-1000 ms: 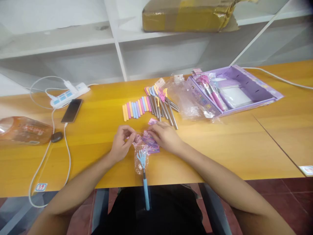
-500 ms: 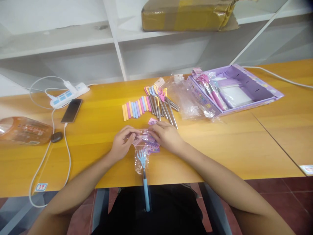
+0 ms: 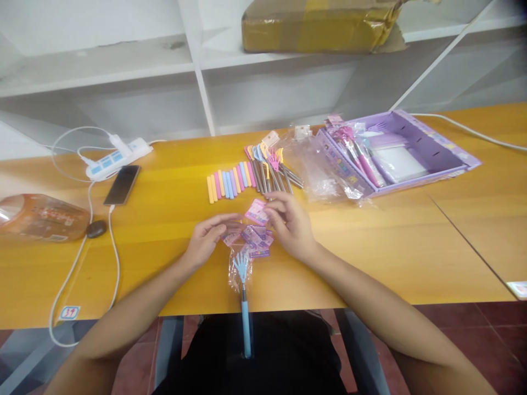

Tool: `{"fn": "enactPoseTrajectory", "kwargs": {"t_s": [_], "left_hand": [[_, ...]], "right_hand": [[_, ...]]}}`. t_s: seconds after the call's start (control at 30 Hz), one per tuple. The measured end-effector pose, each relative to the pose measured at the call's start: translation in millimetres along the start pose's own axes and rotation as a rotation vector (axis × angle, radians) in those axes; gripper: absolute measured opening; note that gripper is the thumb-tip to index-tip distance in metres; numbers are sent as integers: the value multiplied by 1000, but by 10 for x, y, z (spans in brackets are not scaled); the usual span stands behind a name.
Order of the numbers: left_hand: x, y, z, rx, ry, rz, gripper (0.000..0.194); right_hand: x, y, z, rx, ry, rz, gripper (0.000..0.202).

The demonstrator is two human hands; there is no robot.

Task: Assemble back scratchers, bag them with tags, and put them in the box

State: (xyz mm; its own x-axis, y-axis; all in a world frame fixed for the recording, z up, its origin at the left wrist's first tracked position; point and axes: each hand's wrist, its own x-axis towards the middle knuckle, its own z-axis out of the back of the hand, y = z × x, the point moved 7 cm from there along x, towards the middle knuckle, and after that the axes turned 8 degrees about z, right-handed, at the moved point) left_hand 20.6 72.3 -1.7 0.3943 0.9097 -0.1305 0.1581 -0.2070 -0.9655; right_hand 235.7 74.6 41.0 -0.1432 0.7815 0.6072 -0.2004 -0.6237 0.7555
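Observation:
My left hand (image 3: pixel 206 238) pinches the clear edge of a plastic bag (image 3: pixel 233 274), thumb below the fingers. In that bag is a light blue hand-shaped back scratcher (image 3: pixel 241 266), its blue handle reaching over the table edge onto my lap. My right hand (image 3: pixel 293 226) has thumb and fingers at the right edge of a pink printed card (image 3: pixel 257 212) and appears to grip it. Between my hands lies a small loose pile of purple and pink cards (image 3: pixel 257 240). Beyond them are a row of pastel handle sleeves (image 3: pixel 230 181) and a heap of metal-rod back scratchers (image 3: pixel 274 164).
A purple display box (image 3: pixel 428 181) with bagged scratchers stands at the right, clear bags (image 3: pixel 325 175) beside it. At the left are a phone (image 3: pixel 122 185), a power strip (image 3: pixel 119 159), cables and an orange bottle (image 3: pixel 45 216). A taped carton (image 3: pixel 321 27) sits on the shelf.
My right hand has moved away from the bag, up and to the right, to the pink card. The card pile between my hands is more exposed. My left hand stays nearly in place.

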Motion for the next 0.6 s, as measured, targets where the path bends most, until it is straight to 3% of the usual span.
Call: {"fn": "enactPoseTrajectory", "kwargs": {"t_s": [0.07, 0.17, 0.3, 0.53, 0.6], "left_hand": [[9, 6, -13, -71, 11, 26, 33], [17, 1, -28, -137, 14, 56, 36], [20, -13, -36, -167, 9, 67, 37], [30, -9, -50, -230, 20, 71, 38], [33, 0, -44, -246, 15, 68, 36]], "right_hand": [[-29, 27, -74, 97, 25, 23, 21], [-62, 42, -186, 135, 79, 60, 31], [-76, 24, -216, 9, 107, 105, 39], [-97, -43, -228, -118, 248, 61, 22], [-104, -46, -247, -144, 282, 73, 29]]}}
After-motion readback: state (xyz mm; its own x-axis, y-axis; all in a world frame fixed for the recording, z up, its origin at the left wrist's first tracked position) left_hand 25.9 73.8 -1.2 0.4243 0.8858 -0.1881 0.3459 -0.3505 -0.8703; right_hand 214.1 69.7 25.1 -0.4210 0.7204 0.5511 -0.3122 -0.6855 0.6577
